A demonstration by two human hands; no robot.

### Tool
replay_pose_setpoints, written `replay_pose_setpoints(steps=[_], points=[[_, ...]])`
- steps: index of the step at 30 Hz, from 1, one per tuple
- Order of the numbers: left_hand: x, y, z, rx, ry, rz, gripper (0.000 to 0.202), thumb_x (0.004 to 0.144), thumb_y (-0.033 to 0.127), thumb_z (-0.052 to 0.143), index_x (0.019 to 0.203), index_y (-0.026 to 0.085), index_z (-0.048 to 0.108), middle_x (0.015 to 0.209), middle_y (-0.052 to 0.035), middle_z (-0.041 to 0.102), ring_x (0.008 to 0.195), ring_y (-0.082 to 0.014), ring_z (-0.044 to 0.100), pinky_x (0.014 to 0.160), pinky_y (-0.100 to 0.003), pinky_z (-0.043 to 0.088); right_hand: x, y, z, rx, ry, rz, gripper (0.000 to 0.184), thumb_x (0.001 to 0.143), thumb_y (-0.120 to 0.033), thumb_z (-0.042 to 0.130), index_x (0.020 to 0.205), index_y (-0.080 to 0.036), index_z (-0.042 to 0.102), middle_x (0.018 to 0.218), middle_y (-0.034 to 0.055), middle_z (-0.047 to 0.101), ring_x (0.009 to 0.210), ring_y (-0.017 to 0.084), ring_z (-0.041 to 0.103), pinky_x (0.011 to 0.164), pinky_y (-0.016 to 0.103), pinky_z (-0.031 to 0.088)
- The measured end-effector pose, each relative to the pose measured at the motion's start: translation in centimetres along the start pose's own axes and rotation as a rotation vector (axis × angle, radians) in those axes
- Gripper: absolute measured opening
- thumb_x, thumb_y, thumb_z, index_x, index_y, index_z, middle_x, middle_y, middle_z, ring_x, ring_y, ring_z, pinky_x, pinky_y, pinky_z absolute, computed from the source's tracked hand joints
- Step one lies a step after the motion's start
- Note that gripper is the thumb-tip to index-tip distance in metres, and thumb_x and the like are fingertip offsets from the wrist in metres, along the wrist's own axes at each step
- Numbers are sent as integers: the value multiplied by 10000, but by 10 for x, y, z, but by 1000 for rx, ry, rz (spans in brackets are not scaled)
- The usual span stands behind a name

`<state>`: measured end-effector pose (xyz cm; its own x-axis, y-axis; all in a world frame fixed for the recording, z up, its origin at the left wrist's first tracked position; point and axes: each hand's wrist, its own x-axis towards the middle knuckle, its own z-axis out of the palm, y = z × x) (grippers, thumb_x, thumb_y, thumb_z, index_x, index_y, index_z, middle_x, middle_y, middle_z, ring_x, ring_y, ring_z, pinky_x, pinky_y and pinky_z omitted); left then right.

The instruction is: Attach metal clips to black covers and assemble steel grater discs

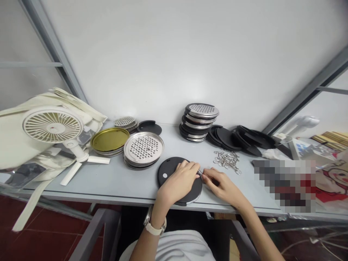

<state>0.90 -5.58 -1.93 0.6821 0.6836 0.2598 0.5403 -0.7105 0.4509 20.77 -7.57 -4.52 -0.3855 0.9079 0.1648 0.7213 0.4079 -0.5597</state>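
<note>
A round black disc [170,166] with a white dot and a slot lies near the table's front edge; a silvery rim shows along its lower right side. Over it is my left hand [181,179], palm down, with bent fingers holding the disc. At the disc's right edge my right hand [219,183] pinches a small metal wire piece [200,172], partly hidden by the fingers. Behind that hand lies a loose pile of metal wire loops [226,160]. Left of the disc stands a stack of round metal grater plates [144,148].
Gold-coloured lids [110,139] are stacked at left, beside a white fan [53,125]. At the back stand a tall stack of grater discs [199,121], smaller grater plates [125,122] and a black cover [149,127]. More black covers [230,138] lie right, near a pixelated patch.
</note>
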Motion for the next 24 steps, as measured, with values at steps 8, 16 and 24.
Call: replay_pose_setpoints(steps=[8,16,24], points=[[0,0,0,-17,-4,4,98,981,196,368,1002,200,464,1050,-40,571,986,-210,479,866,-339,411,0,-1,0,2,-1,-2,338,982,-326,350,668,-211,299,601,-40,338,629,153,385,632,277,328],[0,-1,0,-53,-10,4,137,983,198,358,1051,202,477,1075,-47,574,1002,-207,472,888,-349,406,2,-3,-1,6,-2,-25,345,970,-303,373,648,-211,287,586,-43,337,614,148,376,638,280,336],[1,-1,0,-66,-29,-10,147,982,195,356,1051,207,485,1071,-48,576,1003,-207,469,894,-355,401,2,-2,0,-9,23,-22,342,950,-286,406,624,-211,336,570,-36,369,606,149,388,604,283,355]])
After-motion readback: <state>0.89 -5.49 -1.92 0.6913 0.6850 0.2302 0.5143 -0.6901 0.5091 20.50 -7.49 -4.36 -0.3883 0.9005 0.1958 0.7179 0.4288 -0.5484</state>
